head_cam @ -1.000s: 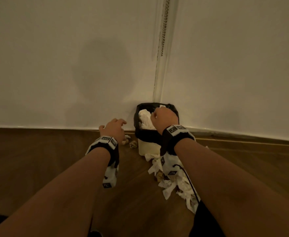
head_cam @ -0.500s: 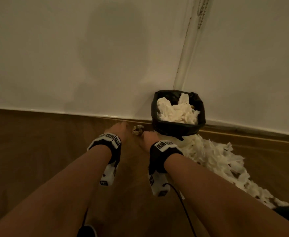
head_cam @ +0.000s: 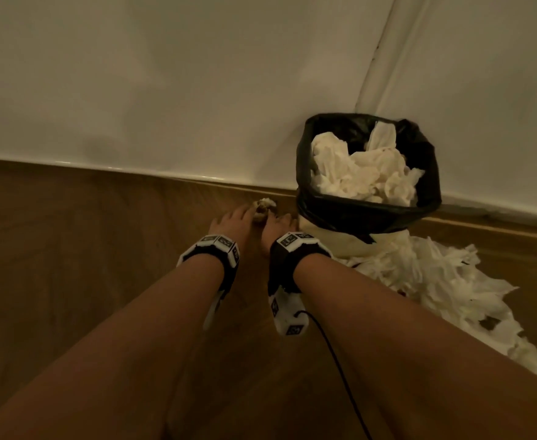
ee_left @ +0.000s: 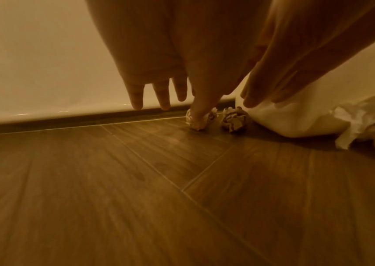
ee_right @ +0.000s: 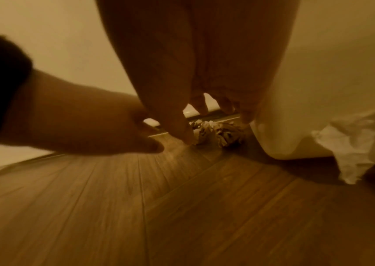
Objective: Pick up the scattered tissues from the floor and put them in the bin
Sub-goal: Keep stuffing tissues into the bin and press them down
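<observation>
The bin (head_cam: pixel 369 214) (black liner, heaped with white tissues) stands on the floor against the wall. Just left of its base lie two crumpled tissue balls (ee_left: pixel 234 119). The left hand (head_cam: pixel 230 222) reaches down with straight, spread fingers, its thumb touching the ball farther from the bin. The right hand (head_cam: pixel 275 231), fingers loose and holding nothing, hovers beside the bin's base. Loose tissues (head_cam: pixel 432 290) trail from the bin's right side
</observation>
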Demonstrator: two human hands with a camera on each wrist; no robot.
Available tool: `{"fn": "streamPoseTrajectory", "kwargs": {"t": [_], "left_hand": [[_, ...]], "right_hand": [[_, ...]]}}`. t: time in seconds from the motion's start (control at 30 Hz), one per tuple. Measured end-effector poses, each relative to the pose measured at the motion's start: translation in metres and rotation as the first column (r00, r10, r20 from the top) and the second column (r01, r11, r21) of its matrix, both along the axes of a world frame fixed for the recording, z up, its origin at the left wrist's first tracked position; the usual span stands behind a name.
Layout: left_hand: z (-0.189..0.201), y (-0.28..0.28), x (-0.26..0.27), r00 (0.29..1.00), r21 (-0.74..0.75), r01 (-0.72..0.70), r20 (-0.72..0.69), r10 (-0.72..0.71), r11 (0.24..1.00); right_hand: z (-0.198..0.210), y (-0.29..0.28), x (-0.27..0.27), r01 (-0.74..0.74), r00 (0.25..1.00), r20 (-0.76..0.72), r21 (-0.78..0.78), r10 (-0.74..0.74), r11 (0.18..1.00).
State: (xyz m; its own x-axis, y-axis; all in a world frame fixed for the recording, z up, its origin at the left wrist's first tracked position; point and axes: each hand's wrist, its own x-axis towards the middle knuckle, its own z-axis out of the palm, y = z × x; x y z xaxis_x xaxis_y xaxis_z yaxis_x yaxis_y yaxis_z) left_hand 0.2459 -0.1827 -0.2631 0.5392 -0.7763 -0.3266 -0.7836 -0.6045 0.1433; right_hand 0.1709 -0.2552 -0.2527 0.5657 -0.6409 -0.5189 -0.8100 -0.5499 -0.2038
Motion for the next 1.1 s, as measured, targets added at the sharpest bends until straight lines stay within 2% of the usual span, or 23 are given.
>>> {"fn": "streamPoseTrajectory", "kwargs": {"t": [0.23, 0.53, 0.63, 0.77, 0.9, 1.0, 1.1], "left_hand": [[-0.012, -0.051, 0.019, 0.998, -0.004, 0.068, 0.012, -0.068, 0.998], [-0.028, -0.076, 0.039, 0.946, 0.204, 0.321, -0.021, -0.324, 0.925], [-0.032, -0.074, 0.036, 0.950, 0.173, 0.309, -0.004, -0.314, 0.935], [-0.029, -0.061, 0.023, 0.985, 0.109, 0.168, 0.028, -0.172, 0.980], [-0.022, -0.040, 0.004, 0.988, 0.164, 0.141, 0.032, -0.148, 0.976], [-0.009, -0.024, -0.008, 0.990, 0.139, 0.137, 0.025, -0.142, 0.981], [0.020, -0.010, -0.021, 0.994, 0.105, 0.102, 0.030, -0.106, 0.989]], "right_hand": [[-0.024, -0.016, 0.018, -0.166, 0.986, -0.042, -0.073, 0.163, 0.983], [-0.022, -0.028, 0.022, -0.297, 0.954, -0.072, -0.114, 0.291, 0.948], [-0.026, -0.025, 0.015, -0.403, 0.913, -0.140, -0.168, 0.383, 0.900], [-0.028, -0.018, 0.005, -0.455, 0.887, -0.183, -0.183, 0.425, 0.871], [-0.025, -0.006, -0.010, -0.388, 0.918, -0.103, -0.049, 0.382, 0.920], [-0.013, 0.003, -0.023, -0.415, 0.908, -0.043, 0.033, 0.416, 0.909], [0.007, 0.014, -0.041, -0.459, 0.888, 0.048, 0.025, 0.457, 0.888]]}}
